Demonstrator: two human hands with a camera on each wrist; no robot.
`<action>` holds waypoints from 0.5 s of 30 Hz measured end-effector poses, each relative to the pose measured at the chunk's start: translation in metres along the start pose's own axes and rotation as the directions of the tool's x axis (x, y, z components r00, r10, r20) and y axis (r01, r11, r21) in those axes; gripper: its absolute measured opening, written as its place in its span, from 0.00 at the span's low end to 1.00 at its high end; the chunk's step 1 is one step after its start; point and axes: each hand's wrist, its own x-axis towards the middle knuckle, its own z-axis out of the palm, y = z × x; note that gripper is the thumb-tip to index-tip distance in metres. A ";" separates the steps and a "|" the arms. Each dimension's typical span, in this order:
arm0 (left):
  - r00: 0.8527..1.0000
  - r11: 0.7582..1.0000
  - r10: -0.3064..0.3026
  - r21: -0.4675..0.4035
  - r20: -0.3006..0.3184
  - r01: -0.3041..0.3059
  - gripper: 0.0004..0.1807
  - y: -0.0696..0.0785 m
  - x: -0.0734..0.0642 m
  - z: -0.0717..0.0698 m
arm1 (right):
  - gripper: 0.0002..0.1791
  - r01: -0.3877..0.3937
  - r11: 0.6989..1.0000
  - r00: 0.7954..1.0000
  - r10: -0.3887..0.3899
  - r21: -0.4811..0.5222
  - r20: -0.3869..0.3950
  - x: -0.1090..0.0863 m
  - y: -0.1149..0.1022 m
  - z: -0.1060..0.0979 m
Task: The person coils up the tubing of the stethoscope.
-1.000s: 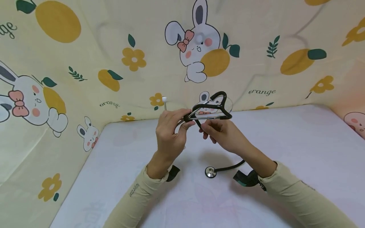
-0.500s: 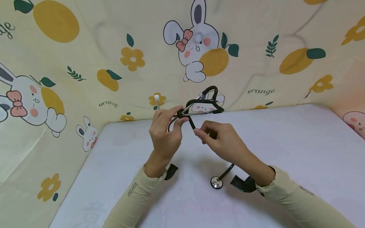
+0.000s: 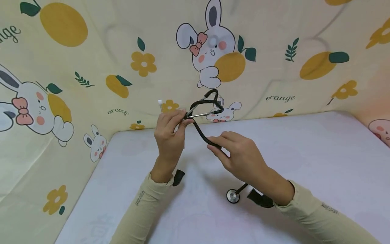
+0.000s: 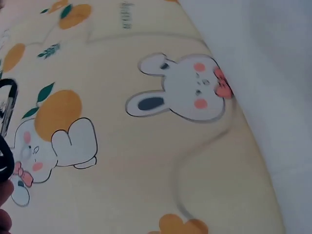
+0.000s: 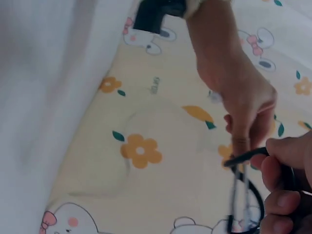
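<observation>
A black stethoscope (image 3: 198, 129) hangs in the air between both hands. My left hand (image 3: 169, 132) pinches the bundled part, where the metal ear tubes (image 3: 202, 114) and a black tubing loop stick out to the right. A white tip (image 3: 160, 102) shows above its knuckles. My right hand (image 3: 242, 152) pinches the tubing lower down, between thumb and fingers. Below it hangs the round metal chest piece (image 3: 233, 196), close over the table. In the right wrist view, both hands meet the dark tubing (image 5: 251, 155). Only fingertips and part of a black loop (image 4: 7, 158) show at the left wrist view's edge.
A white-covered table (image 3: 195, 217) lies beneath the hands. Behind it rises a cream cloth backdrop (image 3: 170, 20) printed with rabbits, oranges and flowers. Black straps (image 3: 260, 199) hang at both sleeve cuffs.
My left hand has moved left with the bundled end. My right hand has shifted slightly down and right along the tubing, so more tubing shows between the hands. The chest piece hangs lower.
</observation>
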 end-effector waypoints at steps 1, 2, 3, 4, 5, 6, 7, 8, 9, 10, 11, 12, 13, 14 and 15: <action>0.999 1.000 0.021 0.012 0.024 -0.021 0.17 0.000 -0.001 0.001 | 0.11 0.015 1.000 1.000 -0.015 -0.005 -0.013 0.001 0.001 -0.001; 0.998 0.999 0.043 0.024 0.046 -0.044 0.17 -0.001 -0.003 0.001 | 0.11 0.023 1.000 0.999 -0.023 0.000 -0.023 0.002 0.002 -0.002; 0.996 0.997 0.064 0.039 0.069 -0.067 0.17 -0.001 -0.004 0.002 | 0.10 0.027 1.000 0.999 -0.027 0.012 -0.026 0.002 0.002 -0.003; 0.993 0.995 0.080 0.048 0.091 -0.085 0.17 0.000 -0.005 0.003 | 0.10 0.027 0.999 0.999 -0.026 0.028 -0.026 0.003 0.003 -0.004; 0.989 0.993 0.091 0.059 0.114 -0.098 0.17 0.001 -0.005 0.004 | 0.10 0.024 0.999 0.999 -0.023 0.044 -0.023 0.003 0.005 -0.006; 0.985 0.992 0.098 0.070 0.139 -0.108 0.17 0.002 -0.006 0.005 | 0.10 0.015 0.998 1.000 -0.014 0.062 -0.015 0.004 0.006 -0.007; 0.981 0.990 0.101 0.081 0.164 -0.115 0.17 0.003 -0.007 0.005 | 0.09 0.001 0.997 1.000 0.000 0.077 -0.007 0.005 0.007 -0.009; 0.976 0.988 0.102 0.093 0.193 -0.122 0.17 0.004 -0.008 0.006 | 0.09 -0.020 0.996 1.000 0.020 0.084 0.001 0.006 0.009 -0.011; 0.969 0.986 0.103 0.107 0.224 -0.130 0.16 0.006 -0.009 0.007 | 0.08 -0.042 0.995 0.999 0.041 0.087 0.005 0.007 0.010 -0.014; 0.962 0.984 0.104 0.117 0.254 -0.138 0.16 0.007 -0.011 0.007 | 0.07 -0.065 0.994 0.998 0.065 0.084 0.005 0.008 0.012 -0.016; 0.953 0.982 0.105 0.122 0.286 -0.145 0.16 0.009 -0.012 0.008 | 0.07 -0.089 0.993 0.996 0.090 0.077 0.001 0.009 0.014 -0.019; 0.943 0.981 0.105 0.122 0.317 -0.150 0.16 0.011 -0.013 0.009 | 0.06 -0.112 0.991 0.994 0.113 0.066 -0.007 0.011 0.017 -0.023; 0.932 0.981 0.106 0.119 0.347 -0.156 0.16 0.013 -0.014 0.010 | 0.06 -0.132 0.990 0.991 0.133 0.059 -0.017 0.012 0.019 -0.025; 0.920 0.980 0.112 0.113 0.377 -0.166 0.16 0.015 -0.015 0.011 | 0.06 -0.145 0.988 0.989 0.146 0.051 -0.029 0.013 0.021 -0.028; 0.907 0.979 0.120 0.104 0.403 -0.176 0.16 0.017 -0.016 0.011 | 0.06 -0.153 0.987 0.987 0.154 0.047 -0.038 0.014 0.022 -0.030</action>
